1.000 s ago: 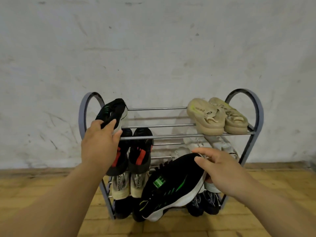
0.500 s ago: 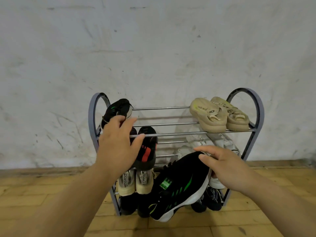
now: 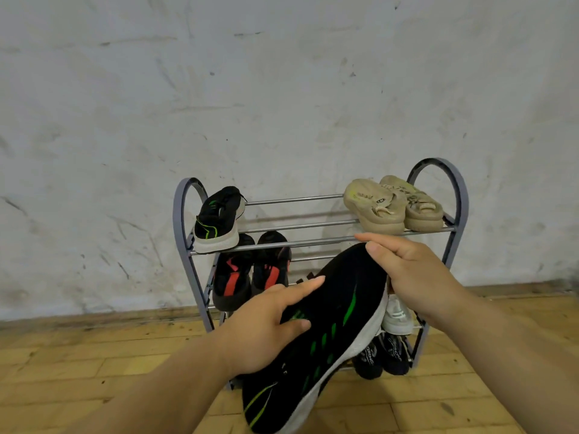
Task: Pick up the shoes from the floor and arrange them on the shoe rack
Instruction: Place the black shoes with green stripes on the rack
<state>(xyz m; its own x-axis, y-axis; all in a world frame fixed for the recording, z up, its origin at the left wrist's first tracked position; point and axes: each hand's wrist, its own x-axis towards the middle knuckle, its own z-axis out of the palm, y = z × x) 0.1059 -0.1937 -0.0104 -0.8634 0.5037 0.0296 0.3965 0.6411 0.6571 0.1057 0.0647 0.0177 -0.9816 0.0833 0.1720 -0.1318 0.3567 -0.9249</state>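
A black sneaker with green stripes and a white sole [image 3: 332,333] hangs in the air in front of the grey shoe rack [image 3: 180,214]. My right hand [image 3: 416,277] grips its heel end. My left hand [image 3: 266,327] holds its side, fingers laid over the upper. Its matching sneaker [image 3: 217,220] stands on the rack's top shelf at the left, free of any hand.
Beige sandals [image 3: 391,205] sit on the top shelf at the right. Black-and-red shoes [image 3: 250,270] fill the middle shelf; white shoes [image 3: 398,314] and dark shoes [image 3: 382,355] sit lower right. A stained white wall [image 3: 282,89] stands behind, wooden floor [image 3: 78,371] below.
My left hand let go of the sneaker on the top shelf and came down onto the sneaker that my right hand holds. That sneaker rose a little.
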